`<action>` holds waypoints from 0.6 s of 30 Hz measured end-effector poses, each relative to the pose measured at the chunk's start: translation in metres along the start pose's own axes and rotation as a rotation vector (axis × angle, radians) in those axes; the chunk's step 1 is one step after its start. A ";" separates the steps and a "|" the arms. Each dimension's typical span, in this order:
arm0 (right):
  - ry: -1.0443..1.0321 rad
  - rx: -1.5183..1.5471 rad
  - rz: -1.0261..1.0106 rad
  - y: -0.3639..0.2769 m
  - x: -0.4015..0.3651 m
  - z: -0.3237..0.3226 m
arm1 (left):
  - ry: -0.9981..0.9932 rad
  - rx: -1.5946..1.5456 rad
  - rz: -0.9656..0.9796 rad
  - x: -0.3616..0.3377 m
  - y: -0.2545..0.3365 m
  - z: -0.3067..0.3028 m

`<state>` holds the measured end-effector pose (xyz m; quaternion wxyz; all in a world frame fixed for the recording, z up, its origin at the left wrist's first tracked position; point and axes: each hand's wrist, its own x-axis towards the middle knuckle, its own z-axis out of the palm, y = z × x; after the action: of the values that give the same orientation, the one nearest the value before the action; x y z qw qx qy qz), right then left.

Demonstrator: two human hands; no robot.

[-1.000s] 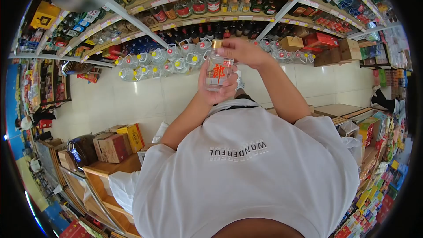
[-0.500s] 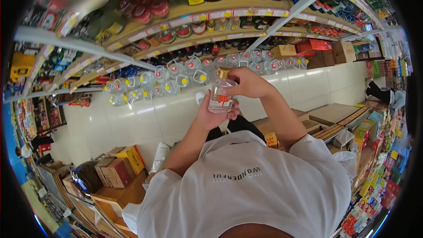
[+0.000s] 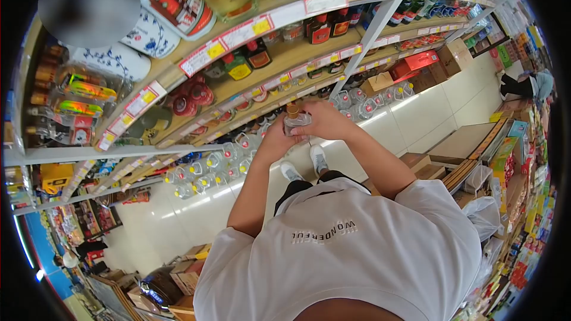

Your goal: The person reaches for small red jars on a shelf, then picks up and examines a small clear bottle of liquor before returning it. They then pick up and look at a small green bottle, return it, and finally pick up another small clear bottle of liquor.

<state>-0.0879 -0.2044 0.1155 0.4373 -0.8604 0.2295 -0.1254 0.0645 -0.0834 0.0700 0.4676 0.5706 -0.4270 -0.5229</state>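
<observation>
A clear glass liquor bottle [image 3: 297, 122] with a gold cap [image 3: 292, 109] is held out ahead of me, close to the shelf front. My left hand [image 3: 276, 140] wraps around one side of it. From the other side, my right hand [image 3: 325, 120] closes over it, covering most of the glass. The bottle's label is hidden by the fingers. Just beyond my hands run the edges of the lower shelves [image 3: 309, 65], with small bottles standing on them. Large clear jugs [image 3: 223, 163] with yellow and red caps stand on the floor below.
White and blue ceramic bottles [image 3: 110, 62] stand on the upper shelf at left. A red box [image 3: 416, 64] and cartons sit at the right. Behind me lie flattened cardboard [image 3: 461, 142] and plastic bags [image 3: 482, 217]. Another person [image 3: 523, 86] is at far right.
The view has turned and moved nearer the shelves. Both hands have carried the bottle toward the shelf front, and my right hand has slid from its neck down around its body.
</observation>
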 end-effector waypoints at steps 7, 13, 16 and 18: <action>0.244 -0.061 -0.050 0.013 0.005 -0.037 | 0.272 0.464 0.214 0.053 0.033 0.023; 0.471 0.171 0.066 0.029 0.000 -0.051 | 0.375 0.144 0.142 0.121 0.050 0.023; 0.479 0.164 0.086 0.057 -0.013 -0.039 | 0.478 0.221 0.210 0.170 0.013 -0.003; 0.462 0.179 0.092 0.075 -0.021 -0.027 | 0.565 0.283 0.231 0.180 0.013 -0.006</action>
<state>-0.1383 -0.2510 0.0699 0.4530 -0.7555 0.3501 -0.3185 0.0859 -0.2617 0.0476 0.5399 0.7000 -0.4108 -0.2230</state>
